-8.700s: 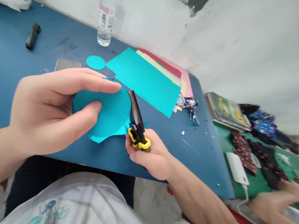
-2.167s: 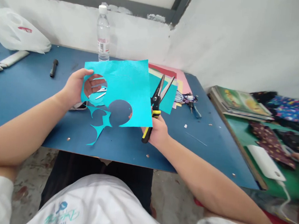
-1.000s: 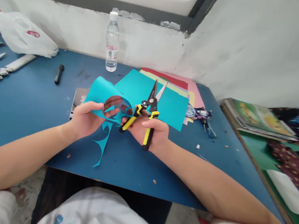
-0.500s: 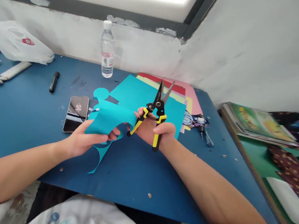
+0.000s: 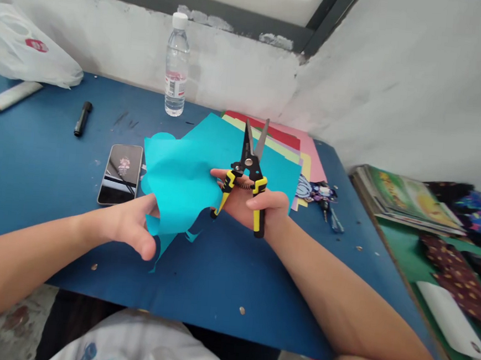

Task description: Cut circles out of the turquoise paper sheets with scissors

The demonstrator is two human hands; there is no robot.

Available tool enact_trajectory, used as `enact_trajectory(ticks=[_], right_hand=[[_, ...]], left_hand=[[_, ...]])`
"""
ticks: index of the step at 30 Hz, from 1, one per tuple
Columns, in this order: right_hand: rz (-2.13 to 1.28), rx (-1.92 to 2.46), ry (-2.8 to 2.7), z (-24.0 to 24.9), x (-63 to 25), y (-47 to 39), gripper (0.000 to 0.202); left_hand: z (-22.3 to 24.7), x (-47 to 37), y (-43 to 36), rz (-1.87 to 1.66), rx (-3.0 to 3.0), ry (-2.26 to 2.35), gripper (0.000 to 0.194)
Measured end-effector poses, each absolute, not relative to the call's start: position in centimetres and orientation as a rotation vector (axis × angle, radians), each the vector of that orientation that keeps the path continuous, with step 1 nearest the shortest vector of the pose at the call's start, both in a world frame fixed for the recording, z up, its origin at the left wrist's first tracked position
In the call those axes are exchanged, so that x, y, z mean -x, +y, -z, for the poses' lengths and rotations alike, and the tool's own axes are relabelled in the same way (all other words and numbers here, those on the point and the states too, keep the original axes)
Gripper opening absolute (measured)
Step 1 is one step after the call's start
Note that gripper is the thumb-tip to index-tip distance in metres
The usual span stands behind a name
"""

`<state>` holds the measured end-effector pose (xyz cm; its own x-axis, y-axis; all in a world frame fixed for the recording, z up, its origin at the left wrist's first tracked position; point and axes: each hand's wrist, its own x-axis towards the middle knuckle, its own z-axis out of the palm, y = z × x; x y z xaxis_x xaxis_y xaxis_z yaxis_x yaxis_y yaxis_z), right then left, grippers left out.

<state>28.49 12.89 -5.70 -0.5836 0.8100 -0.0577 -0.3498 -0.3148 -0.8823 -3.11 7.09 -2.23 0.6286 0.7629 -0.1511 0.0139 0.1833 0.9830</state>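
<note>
Cut turquoise paper sheet (image 5: 182, 175) between left hand (image 5: 137, 224) and right hand (image 5: 275, 209)
Left thumb spread, fingers hidden behind it; right grips yellow-handled black scissors (image 5: 248, 162), blades pointing away.

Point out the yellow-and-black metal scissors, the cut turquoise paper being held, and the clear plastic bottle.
Scissors (image 5: 248, 162): head view, pivot.
Held turquoise paper (image 5: 181, 175): head view, middle.
Plastic bottle (image 5: 175, 81): head view, label.

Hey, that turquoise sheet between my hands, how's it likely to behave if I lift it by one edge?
The turquoise sheet will probably flop, since it's bowed and rippled rather than flat. It looks like thin paper, so it should feel light. Its curved cut edge leaves narrow corners that might bend or tear.
</note>
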Motion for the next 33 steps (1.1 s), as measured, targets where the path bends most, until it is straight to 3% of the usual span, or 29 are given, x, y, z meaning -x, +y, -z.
enact_trajectory(ticks=[2,4,9,16,19,26,29,33], right_hand=[[-1.974,0.664,-1.17,5.8,-28.3,12.8,0.076],[-1.962,0.676,-1.207,6.0,-28.3,12.8,0.075],[-1.88,0.696,-1.316,6.6,-28.6,12.8,0.077],[-1.691,0.711,-1.362,6.9,-28.6,12.5,0.082],[-1.626,0.752,-1.35,7.0,-28.4,12.4,0.073],[-1.568,0.86,-1.292,7.1,-27.6,12.4,0.072],[-1.573,0.944,-1.31,6.4,-27.3,12.3,0.058],[-1.574,1.047,-1.355,5.3,-26.9,11.3,0.045]], left_hand=[[1.6,2.8,7.2,-0.608,-1.214,0.71,0.115],[1.2,2.3,7.1,-0.653,-1.118,0.712,0.116],[1.3,1.2,7.2,-0.789,-0.892,0.943,0.071],[1.1,0.4,7.6,-1.007,-0.751,1.167,0.054],[0.7,0.3,7.7,-1.087,-0.712,1.185,0.046],[0.8,0.6,8.6,-1.307,-0.715,1.14,0.046],[0.7,0.5,8.7,-1.387,-0.736,1.116,0.053],[0.5,0.8,8.5,-1.409,-0.759,1.097,0.041]])
